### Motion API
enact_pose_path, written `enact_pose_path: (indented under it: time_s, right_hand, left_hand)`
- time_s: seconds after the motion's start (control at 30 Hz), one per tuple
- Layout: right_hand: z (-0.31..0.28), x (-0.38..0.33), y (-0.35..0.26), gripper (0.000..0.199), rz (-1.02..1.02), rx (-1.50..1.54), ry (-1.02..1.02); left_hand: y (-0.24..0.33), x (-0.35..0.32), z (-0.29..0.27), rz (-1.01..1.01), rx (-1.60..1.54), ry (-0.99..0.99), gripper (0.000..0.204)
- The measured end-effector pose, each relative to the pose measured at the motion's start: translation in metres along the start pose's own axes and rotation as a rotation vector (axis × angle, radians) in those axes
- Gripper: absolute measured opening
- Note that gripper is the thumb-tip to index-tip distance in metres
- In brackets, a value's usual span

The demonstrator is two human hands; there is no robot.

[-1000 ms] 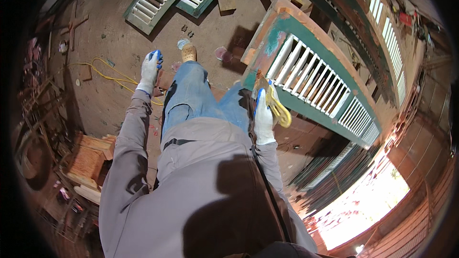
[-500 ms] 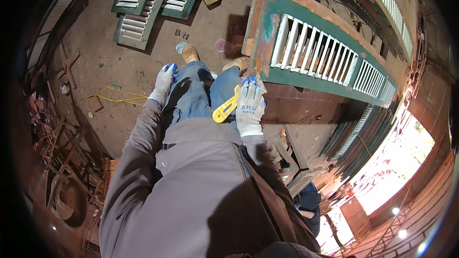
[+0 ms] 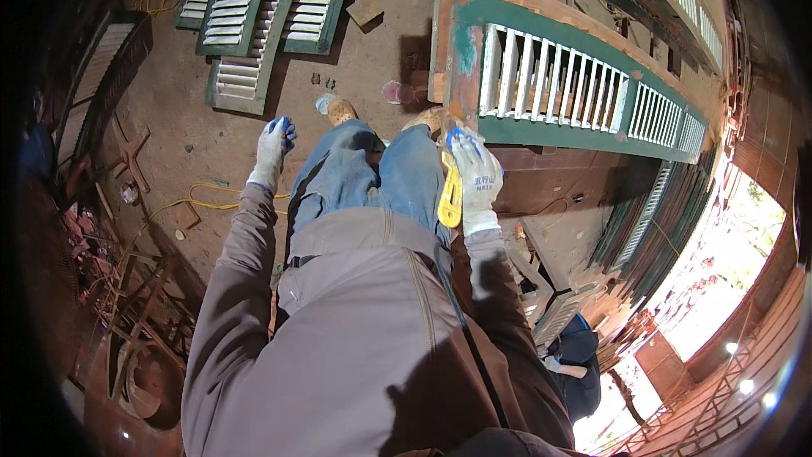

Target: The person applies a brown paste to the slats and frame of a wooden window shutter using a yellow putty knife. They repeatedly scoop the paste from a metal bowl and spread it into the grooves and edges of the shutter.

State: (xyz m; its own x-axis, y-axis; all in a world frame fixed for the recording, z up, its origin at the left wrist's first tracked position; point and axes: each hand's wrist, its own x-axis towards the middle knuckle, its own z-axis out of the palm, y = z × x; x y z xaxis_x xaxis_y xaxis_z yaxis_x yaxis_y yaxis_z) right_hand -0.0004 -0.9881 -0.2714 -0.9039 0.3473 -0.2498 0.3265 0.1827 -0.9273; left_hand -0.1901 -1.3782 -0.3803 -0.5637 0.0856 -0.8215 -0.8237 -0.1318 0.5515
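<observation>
My right hand [image 3: 475, 169], in a white glove with blue fingertips, is closed on a yellow-handled tool [image 3: 451, 195]. The handle points back toward my body, and the working end is hidden by the glove. Just beyond that hand is the near left end of a green-framed louvred shutter [image 3: 550, 132] with white slats, raised above the floor. Whether the fingers touch it I cannot tell. My left hand [image 3: 272, 151], gloved alike, hangs beside my left thigh. Its fingers are loosely bent and slightly apart, with nothing seen in them.
Several louvred shutters [image 3: 233, 17] lie on the floor at far left. A yellow cord [image 3: 199, 201] runs along the ground, left of my legs. Wooden scraps [image 3: 144, 322] crowd the lower left. At lower right is another person [image 3: 578, 368] in dark clothing. More shutters [image 3: 651, 220] are stacked at right.
My right hand has swung to the right, away from my thigh, and the yellow handle has turned more upright in view. My left hand has shifted slightly left.
</observation>
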Motion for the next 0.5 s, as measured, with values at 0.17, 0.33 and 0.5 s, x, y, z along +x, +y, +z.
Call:
enact_pose_path:
  time_s: [0.17,0.33,0.5]
  right_hand:
    - [-0.016,0.004,-0.061,0.041,-0.330,-1.068,0.051]
    - [0.010,0.015,-0.023,0.044,-0.172,-1.224,-0.008]
    - [-0.007,0.011,-0.050,0.046,-0.078,-0.469,-0.121]
  left_hand:
    - [-0.013,-0.002,-0.008,-0.055,-0.020,-0.045,0.014]
    - [-0.014,0.003,-0.002,-0.064,0.119,-0.073,0.022]
    - [-0.027,0.021,-0.010,-0.079,0.125,-0.069,0.020]
